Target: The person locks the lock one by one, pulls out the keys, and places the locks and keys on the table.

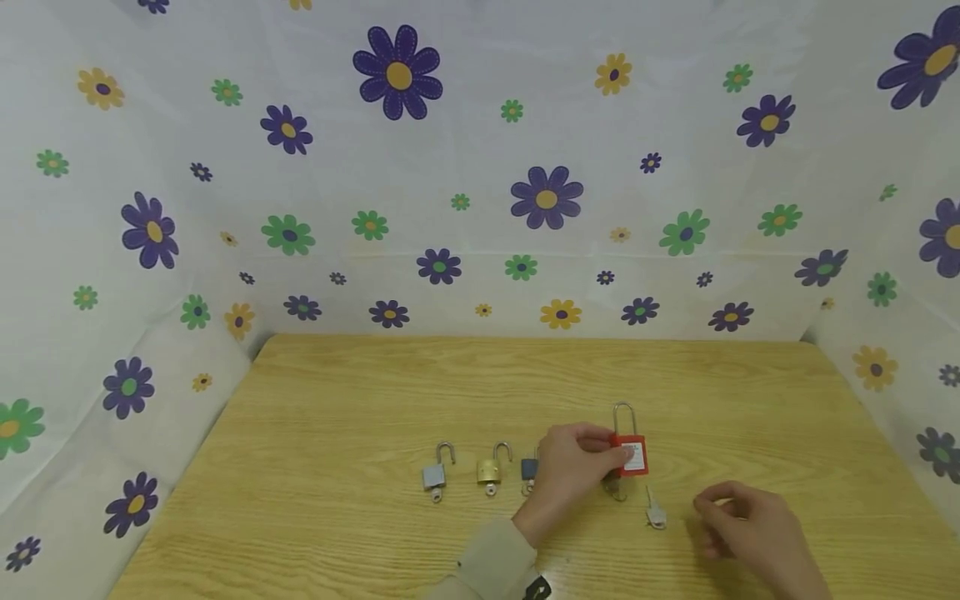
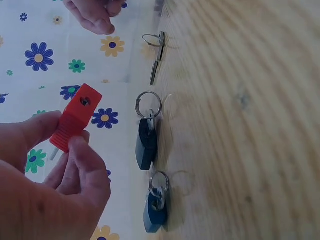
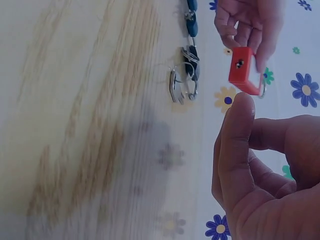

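Note:
My left hand (image 1: 572, 467) pinches a red padlock (image 1: 639, 463) between thumb and fingers, raised above the table. Its long metal shackle points away from me, and the white label on its front faces up. In the left wrist view, the keyhole end of the red padlock (image 2: 75, 120) shows. To the right, my right hand (image 1: 753, 527) hovers with loosely bent fingers and nothing in them. Between the hands, a key (image 1: 656, 512) on a ring lies on the table. A dark padlock (image 2: 146, 145) lies under my left hand, partly covered in the head view.
Left of my left hand lie a silver padlock (image 1: 433, 477), a brass padlock (image 1: 489, 472) and a blue padlock (image 1: 529, 468), in a row. The silver and brass shackles stand open. Flower-print cloth (image 1: 465, 150) encloses the wooden table (image 1: 360, 400) at the back and sides.

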The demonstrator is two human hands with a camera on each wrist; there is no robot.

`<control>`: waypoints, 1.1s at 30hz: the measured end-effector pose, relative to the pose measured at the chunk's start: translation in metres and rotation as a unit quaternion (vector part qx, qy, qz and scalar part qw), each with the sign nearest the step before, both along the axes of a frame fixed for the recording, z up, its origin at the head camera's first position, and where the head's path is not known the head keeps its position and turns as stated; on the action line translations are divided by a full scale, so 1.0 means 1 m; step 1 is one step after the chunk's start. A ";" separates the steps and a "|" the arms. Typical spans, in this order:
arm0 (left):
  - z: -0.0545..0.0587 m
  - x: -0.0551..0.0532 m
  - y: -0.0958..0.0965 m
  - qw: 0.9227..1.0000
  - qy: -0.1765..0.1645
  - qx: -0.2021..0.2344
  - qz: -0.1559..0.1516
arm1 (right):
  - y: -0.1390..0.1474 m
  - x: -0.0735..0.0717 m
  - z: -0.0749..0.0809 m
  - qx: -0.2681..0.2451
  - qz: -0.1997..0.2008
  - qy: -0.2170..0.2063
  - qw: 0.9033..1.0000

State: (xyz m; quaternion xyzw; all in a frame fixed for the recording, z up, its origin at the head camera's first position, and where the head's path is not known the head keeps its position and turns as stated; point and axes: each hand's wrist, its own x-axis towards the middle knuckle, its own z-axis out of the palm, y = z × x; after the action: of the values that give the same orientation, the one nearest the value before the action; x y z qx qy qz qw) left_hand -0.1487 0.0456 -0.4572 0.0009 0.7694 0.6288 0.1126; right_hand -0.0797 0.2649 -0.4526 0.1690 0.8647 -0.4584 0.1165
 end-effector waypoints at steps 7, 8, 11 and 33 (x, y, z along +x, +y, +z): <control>0.000 -0.008 0.015 0.998 0.021 -0.066 -0.007 | 0.009 0.003 0.004 -0.009 -0.006 -0.004 1.000; 0.000 -0.009 0.017 0.997 0.024 -0.074 -0.008 | 0.010 0.003 0.004 -0.008 -0.007 -0.004 1.000; -0.002 -0.011 0.023 0.994 0.030 -0.102 -0.013 | 0.011 0.003 0.004 -0.008 -0.008 -0.006 1.000; 0.001 -0.026 0.041 0.969 0.028 -0.231 -0.083 | 0.012 0.006 0.001 -0.022 -0.007 -0.019 1.000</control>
State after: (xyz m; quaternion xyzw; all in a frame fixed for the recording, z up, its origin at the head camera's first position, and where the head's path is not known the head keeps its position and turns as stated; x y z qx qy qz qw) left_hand -0.1750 0.0864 -0.4565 0.0567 0.8939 0.4220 0.1403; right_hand -0.0740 0.2773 -0.4512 0.1810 0.8510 -0.4745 0.1334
